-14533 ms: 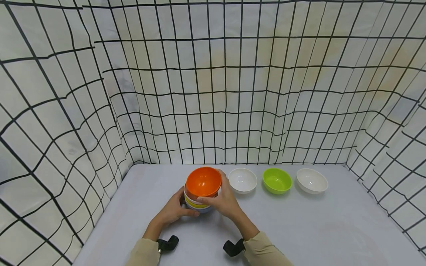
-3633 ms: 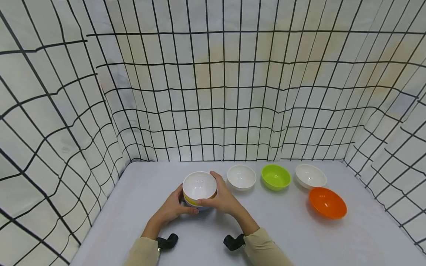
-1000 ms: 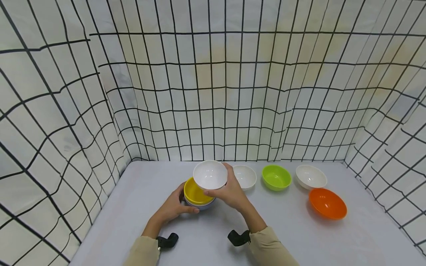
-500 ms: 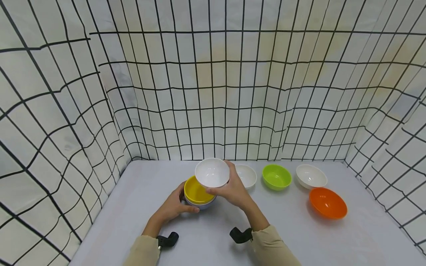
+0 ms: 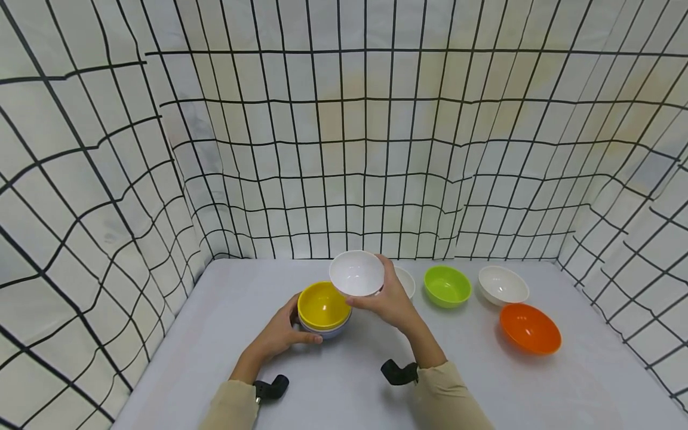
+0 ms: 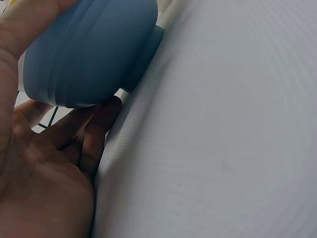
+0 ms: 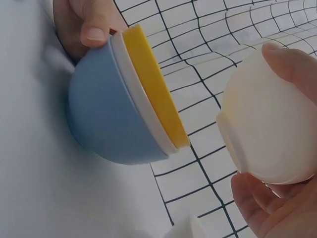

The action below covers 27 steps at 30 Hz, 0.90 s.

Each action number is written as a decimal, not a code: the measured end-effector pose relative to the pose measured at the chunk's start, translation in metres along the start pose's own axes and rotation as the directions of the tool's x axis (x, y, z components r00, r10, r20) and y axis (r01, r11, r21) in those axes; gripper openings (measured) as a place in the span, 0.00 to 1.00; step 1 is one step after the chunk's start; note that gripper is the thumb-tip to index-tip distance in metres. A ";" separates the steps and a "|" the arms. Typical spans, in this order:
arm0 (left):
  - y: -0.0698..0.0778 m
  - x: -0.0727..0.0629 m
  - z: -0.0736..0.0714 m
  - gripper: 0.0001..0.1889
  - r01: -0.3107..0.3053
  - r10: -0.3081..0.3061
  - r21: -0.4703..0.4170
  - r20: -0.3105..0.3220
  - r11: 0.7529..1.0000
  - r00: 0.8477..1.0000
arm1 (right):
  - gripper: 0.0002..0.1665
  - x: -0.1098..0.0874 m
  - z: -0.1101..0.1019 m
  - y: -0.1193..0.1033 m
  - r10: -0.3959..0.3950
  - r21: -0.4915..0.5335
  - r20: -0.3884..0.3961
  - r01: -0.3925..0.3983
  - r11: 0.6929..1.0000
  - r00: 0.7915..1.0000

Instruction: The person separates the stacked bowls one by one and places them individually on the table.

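Note:
My right hand [image 5: 391, 298] grips a white bowl [image 5: 357, 273] by its side, thumb at the near edge, and holds it raised to the right of a nested stack. My left hand [image 5: 280, 332] steadies that stack, thumb and fingers around its left side. A yellow bowl [image 5: 323, 304] sits on top. In the right wrist view a white rim [image 7: 141, 94] shows below the yellow, inside a blue bowl [image 7: 104, 109] at the bottom. The left wrist view has the blue bowl [image 6: 99, 54] close up, standing on the table with fingers against its underside.
Behind the raised bowl, a second white bowl [image 5: 407, 283] is partly covered. A green bowl [image 5: 447, 288] and another white bowl [image 5: 503, 285] continue the row rightward, with an orange bowl [image 5: 530, 329] in front. Grid-patterned cloth [image 5: 344, 143] walls surround the white table [image 5: 564, 388].
The orange bowl went from the stack's top to the table's right side. Then my right hand lifted the white bowl off, uncovering the yellow one, and moved rightward. My left hand stayed.

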<state>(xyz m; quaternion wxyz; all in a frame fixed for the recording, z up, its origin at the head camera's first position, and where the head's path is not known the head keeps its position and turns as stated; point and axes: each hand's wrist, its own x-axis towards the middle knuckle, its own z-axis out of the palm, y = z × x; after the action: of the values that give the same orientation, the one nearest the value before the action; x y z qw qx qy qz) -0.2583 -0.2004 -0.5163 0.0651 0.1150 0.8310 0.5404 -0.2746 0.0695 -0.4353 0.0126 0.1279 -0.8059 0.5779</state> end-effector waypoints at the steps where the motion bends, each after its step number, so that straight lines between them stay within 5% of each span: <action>1: 0.000 0.000 0.000 0.55 0.001 -0.001 -0.002 0.001 1.000 1.000 | 0.70 0.001 -0.002 0.001 0.004 -0.011 -0.008 -0.004 1.000 1.000; 27: -0.001 -0.001 -0.001 0.57 0.011 -0.010 -0.029 0.015 1.000 1.000 | 0.69 0.003 -0.065 0.023 0.107 -0.034 -0.091 -0.110 0.993 0.990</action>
<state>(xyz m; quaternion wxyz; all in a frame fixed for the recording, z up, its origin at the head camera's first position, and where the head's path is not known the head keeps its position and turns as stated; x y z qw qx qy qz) -0.2580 -0.2020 -0.5163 0.0757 0.1136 0.8231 0.5512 -0.2909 0.1361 -0.4345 0.0195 0.0578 -0.8214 0.5670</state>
